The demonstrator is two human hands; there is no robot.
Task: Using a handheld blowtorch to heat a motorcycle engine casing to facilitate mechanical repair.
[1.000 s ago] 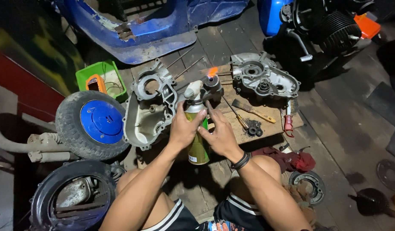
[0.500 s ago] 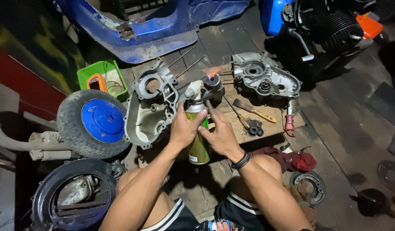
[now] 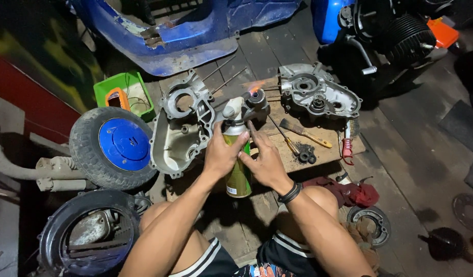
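Head view, hands: left hand [image 3: 222,153] wrapped round the green gas canister [image 3: 238,172]; right hand [image 3: 264,163] half-closed, fingertips on the canister's side just under the torch head [image 3: 235,112].
Head view, canister: upright between the knees, over the wooden floor [image 3: 410,154].
Head view, change: flame [image 3: 255,88] at the nozzle steadier than half a second ago; both hands unmoved.
Head view, meaning: judged heating the small dark part [image 3: 258,98] at the flame.
Head view, nearby: left crankcase half [image 3: 182,125] and right crankcase half [image 3: 318,95] flanking; brush [image 3: 304,132] on board.

Dark, worn wooden floorboards [image 3: 421,154] run under and to the right of the hands; a red and yellow-green wall [image 3: 36,72] stands far left, dimly lit.
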